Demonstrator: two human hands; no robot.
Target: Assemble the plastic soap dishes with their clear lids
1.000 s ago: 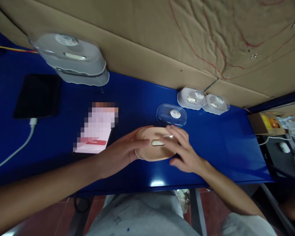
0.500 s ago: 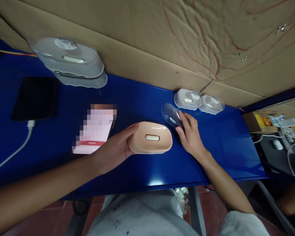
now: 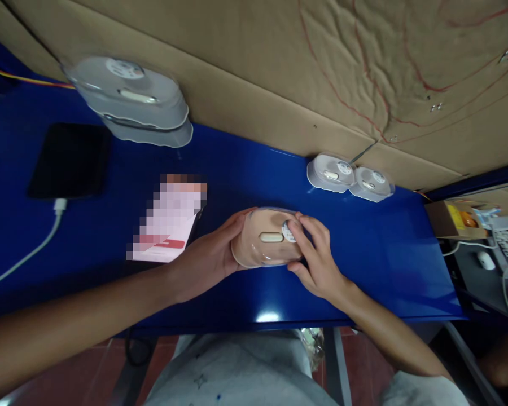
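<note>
- A peach container [image 3: 248, 245] sits between two bare hands at the centre of the frame, above a blue desk [image 3: 245, 163], a transparent lid [image 3: 275, 216] over its top.
- The left hand [image 3: 207, 256] grips the container's left end, fingers curled around its side.
- The right hand [image 3: 322, 270] holds the lid's right end, fingers over the round sticker [image 3: 288, 231] and thumb near the lower edge.
- The step in hand appears to be fitting the lid; whether its rim is fully seated cannot be told. Seating it would call for aligned edges and even pressure, the container held steady.
- A lit phone [image 3: 169, 220] lies left of centre; a black device [image 3: 70, 160] lies farther left.
- Stacked lidded containers [image 3: 165, 96] stand upper left, against a cardboard panel [image 3: 254, 107]; two small containers [image 3: 330, 173] stand side by side, right of centre.
</note>
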